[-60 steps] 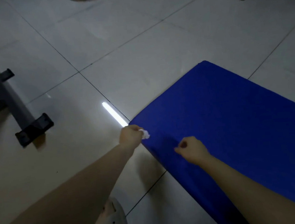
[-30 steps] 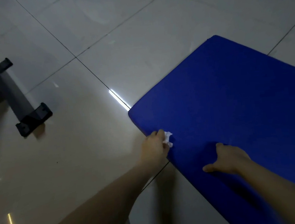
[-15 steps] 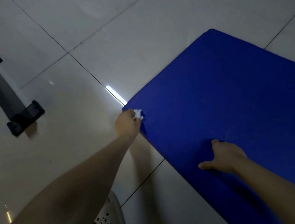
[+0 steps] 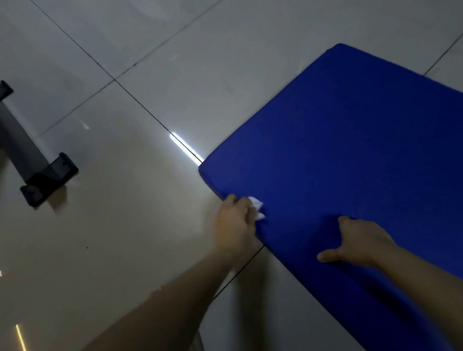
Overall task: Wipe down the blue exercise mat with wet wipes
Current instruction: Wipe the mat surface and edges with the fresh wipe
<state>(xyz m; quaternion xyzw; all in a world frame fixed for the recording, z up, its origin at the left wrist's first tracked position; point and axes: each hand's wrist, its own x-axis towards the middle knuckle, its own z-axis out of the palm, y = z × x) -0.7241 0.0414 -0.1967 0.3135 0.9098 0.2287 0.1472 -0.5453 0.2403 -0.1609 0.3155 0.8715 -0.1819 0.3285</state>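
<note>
My left hand grips the wet wipe at the edge of the blue mat, near its corner. My right hand presses on the mat, holding nothing. The mat lies on the floor.

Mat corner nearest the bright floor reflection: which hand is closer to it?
Left. The left hand, gripping the wet wipe, sits at the edge of the blue mat just short of that corner; the right hand rests on the mat farther in, nearer the person.
</note>
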